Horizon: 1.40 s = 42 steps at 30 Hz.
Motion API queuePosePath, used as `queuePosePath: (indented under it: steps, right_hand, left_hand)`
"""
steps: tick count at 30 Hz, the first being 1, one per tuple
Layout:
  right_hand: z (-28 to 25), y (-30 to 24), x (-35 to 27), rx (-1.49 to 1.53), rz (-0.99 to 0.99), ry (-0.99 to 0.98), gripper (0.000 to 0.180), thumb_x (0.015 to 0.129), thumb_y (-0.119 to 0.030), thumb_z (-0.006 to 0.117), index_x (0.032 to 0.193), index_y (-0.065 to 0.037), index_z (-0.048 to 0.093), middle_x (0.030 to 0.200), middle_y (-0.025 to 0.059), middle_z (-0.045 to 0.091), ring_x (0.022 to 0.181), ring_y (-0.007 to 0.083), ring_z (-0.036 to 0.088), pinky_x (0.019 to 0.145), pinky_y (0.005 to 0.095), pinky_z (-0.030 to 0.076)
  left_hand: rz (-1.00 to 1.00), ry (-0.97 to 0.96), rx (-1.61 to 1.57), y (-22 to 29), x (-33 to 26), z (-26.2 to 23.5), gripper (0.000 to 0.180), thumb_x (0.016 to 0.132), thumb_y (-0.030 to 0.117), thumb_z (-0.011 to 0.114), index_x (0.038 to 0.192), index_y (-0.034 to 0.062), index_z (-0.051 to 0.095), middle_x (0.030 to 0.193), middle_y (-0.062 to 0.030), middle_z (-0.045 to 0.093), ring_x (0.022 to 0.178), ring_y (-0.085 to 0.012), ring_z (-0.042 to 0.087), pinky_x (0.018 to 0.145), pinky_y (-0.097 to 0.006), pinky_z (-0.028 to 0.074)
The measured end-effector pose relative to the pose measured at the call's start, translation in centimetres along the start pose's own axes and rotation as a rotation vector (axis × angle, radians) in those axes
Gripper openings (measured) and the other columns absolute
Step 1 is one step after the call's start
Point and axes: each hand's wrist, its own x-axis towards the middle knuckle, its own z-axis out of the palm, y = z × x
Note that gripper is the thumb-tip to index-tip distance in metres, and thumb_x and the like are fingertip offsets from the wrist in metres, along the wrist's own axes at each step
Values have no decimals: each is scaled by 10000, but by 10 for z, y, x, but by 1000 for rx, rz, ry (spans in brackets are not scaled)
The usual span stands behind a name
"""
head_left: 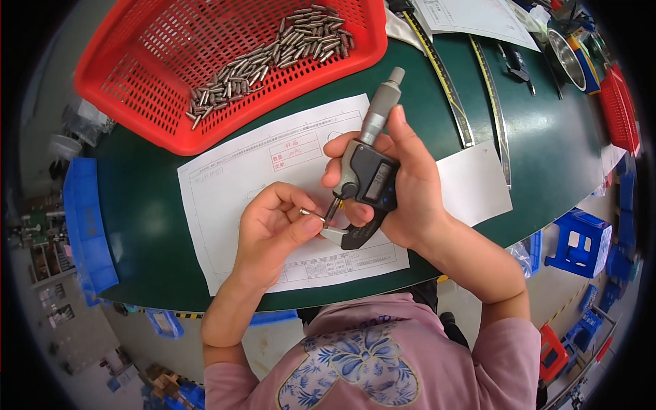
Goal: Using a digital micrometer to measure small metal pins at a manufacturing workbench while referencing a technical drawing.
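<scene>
My right hand [403,184] grips a digital micrometer [367,179] with a black body and a grey thimble that points up and away. My thumb lies along its thimble. My left hand [277,225] pinches a small metal pin [311,214] between thumb and fingers. The pin sits in the micrometer's jaw gap. Both hands hover over a printed white sheet [239,184] on the dark green table [143,225].
A red plastic basket [137,75] with several metal pins [273,51] stands at the back left. Two steel rulers [447,89] and more papers [471,184] lie to the right. A blue bin [85,225] is at the left edge; blue and red stools [581,242] stand on the floor.
</scene>
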Motion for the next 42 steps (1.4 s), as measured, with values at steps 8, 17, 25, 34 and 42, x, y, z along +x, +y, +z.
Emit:
queuePosePath:
  steps: [8, 17, 25, 34, 42]
  right_hand:
    - [1, -3, -1, 92, 66, 17, 617, 849, -525, 240, 940, 15, 523, 737, 114, 566, 394, 152, 409, 389, 248, 357]
    - [2, -3, 0, -20, 20, 75, 607, 777, -597, 367, 821, -21, 555, 677, 104, 568, 404, 138, 433, 365, 226, 359]
    - [3, -2, 1, -12, 39, 44, 614, 800, -587, 338, 866, -9, 535, 700, 105, 565, 393, 142, 424, 384, 238, 370]
    - [-1, -5, -3, 30, 45, 13, 583, 835, -507, 249, 912, -5, 535, 713, 119, 566, 380, 146, 406, 383, 245, 369]
    - [0, -3, 0, 4, 42, 8, 594, 814, -530, 272, 903, -2, 529, 720, 124, 563, 413, 143, 421, 384, 244, 368]
  left_hand:
    - [90, -60, -33, -4, 0, -1, 203, 771, -31, 556, 953, -11, 468, 960, -106, 531, 893, -169, 544, 762, -271, 450]
    - [60, -58, -40, -3, 0, 1, 202, 770, -42, 535, 956, -14, 464, 959, -113, 529, 900, -187, 547, 781, -284, 443]
    - [42, -49, -49, -2, -1, 2, 210, 778, 10, 561, 963, 0, 462, 921, -95, 539, 875, -170, 543, 774, -285, 436]
    - [399, 427, 1073, 46, 72, -56, 125, 717, -7, 586, 829, 23, 541, 828, -57, 543, 732, -121, 532, 623, -251, 445]
    - [800, 420, 1469, 55, 159, -51, 114, 672, 87, 615, 761, 28, 574, 728, -84, 552, 729, -249, 549, 653, -344, 443]
